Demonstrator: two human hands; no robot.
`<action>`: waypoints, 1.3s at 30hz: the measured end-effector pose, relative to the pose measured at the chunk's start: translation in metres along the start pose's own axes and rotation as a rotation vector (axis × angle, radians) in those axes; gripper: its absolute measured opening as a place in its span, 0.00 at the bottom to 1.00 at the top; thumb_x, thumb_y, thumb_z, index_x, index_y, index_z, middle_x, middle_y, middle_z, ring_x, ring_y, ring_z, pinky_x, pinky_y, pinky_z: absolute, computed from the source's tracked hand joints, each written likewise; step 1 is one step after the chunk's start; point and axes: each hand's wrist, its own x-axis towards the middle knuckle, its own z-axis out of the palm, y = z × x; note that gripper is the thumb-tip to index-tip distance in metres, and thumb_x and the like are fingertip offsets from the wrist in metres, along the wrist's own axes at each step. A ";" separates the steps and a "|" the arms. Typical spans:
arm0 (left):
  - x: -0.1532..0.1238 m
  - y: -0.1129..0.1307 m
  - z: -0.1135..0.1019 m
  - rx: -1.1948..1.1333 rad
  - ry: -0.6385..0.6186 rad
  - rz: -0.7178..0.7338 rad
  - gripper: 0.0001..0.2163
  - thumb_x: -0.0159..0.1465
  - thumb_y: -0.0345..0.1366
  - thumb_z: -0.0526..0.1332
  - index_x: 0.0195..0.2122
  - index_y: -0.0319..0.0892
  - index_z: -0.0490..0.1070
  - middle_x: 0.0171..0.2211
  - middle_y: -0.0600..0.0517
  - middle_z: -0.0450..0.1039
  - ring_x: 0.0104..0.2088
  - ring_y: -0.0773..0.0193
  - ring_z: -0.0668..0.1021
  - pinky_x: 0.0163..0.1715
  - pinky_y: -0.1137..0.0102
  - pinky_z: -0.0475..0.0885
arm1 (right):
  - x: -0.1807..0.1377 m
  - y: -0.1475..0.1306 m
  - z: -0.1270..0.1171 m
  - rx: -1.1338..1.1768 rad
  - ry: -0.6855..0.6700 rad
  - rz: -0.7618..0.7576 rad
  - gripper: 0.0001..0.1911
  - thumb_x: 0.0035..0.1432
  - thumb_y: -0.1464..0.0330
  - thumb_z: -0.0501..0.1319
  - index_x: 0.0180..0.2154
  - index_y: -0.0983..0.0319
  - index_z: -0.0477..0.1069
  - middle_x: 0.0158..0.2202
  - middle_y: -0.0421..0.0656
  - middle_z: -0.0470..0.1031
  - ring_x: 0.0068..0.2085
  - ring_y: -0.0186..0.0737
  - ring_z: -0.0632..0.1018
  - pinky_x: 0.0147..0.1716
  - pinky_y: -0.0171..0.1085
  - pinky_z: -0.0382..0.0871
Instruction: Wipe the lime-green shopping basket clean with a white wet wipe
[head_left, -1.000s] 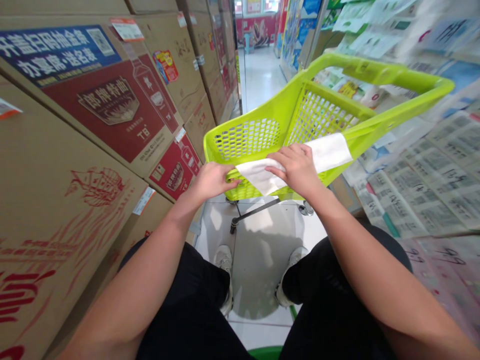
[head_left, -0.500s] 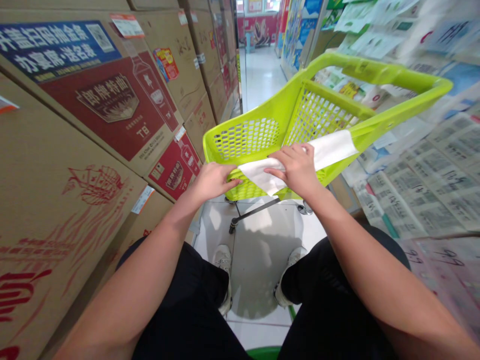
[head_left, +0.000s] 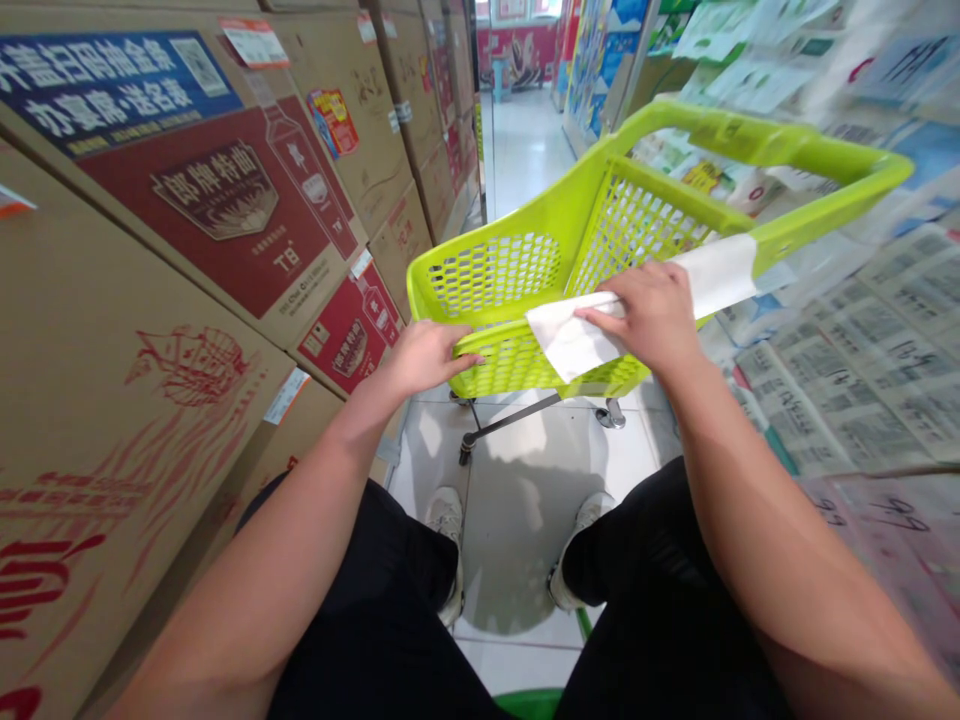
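The left hand (head_left: 424, 357) is curled narrowly on the near corner of a lime-green plastic shopping cart (head_left: 750, 140), with its fingertips on the perforated wall. The right hand (head_left: 652, 315) lies flat, fingers together, on a white folded cloth (head_left: 562, 345) and presses it on the cart's right top rim. The thumb is hidden, so I cannot tell if it pinches the cloth from below.

The cloth hangs over this rim, one corner toward the left hand and one end past the knuckles, up the rim. I think the wiping goes well if the palm gives even pressure along the whole bar, the cloth wraps over both edges of the rim, and the left hand holds the cart steady, because it stands on small wheels over smooth pale floor tiles (head_left: 525, 470).

The cart is glossy hard plastic with rounded rims and honeycomb holes in its walls. The cloth looks soft, thin and matte. At the left are stacked brown cardboard boxes (head_left: 187, 250) with red printed panels, flat and dry. At the right are shiny wrapped packages (head_left: 862, 340).
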 end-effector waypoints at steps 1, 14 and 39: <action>0.000 0.001 0.000 0.002 0.003 -0.003 0.17 0.72 0.52 0.65 0.41 0.44 0.83 0.33 0.46 0.85 0.36 0.49 0.86 0.34 0.63 0.68 | -0.001 0.005 -0.002 -0.020 0.005 0.016 0.33 0.73 0.38 0.53 0.45 0.57 0.81 0.41 0.50 0.82 0.49 0.57 0.75 0.57 0.53 0.59; 0.000 0.003 0.000 0.020 -0.012 0.004 0.17 0.72 0.53 0.64 0.42 0.44 0.83 0.33 0.46 0.86 0.36 0.48 0.87 0.34 0.62 0.69 | -0.003 -0.054 0.015 -0.056 0.006 -0.010 0.31 0.75 0.40 0.51 0.43 0.56 0.81 0.40 0.48 0.81 0.49 0.56 0.74 0.57 0.52 0.59; 0.003 0.016 0.011 -0.516 0.343 -0.083 0.18 0.76 0.51 0.62 0.39 0.44 0.83 0.50 0.47 0.75 0.50 0.55 0.80 0.48 0.63 0.77 | 0.014 -0.062 0.010 0.049 0.006 0.123 0.31 0.81 0.49 0.45 0.44 0.58 0.81 0.44 0.51 0.85 0.49 0.56 0.77 0.52 0.51 0.59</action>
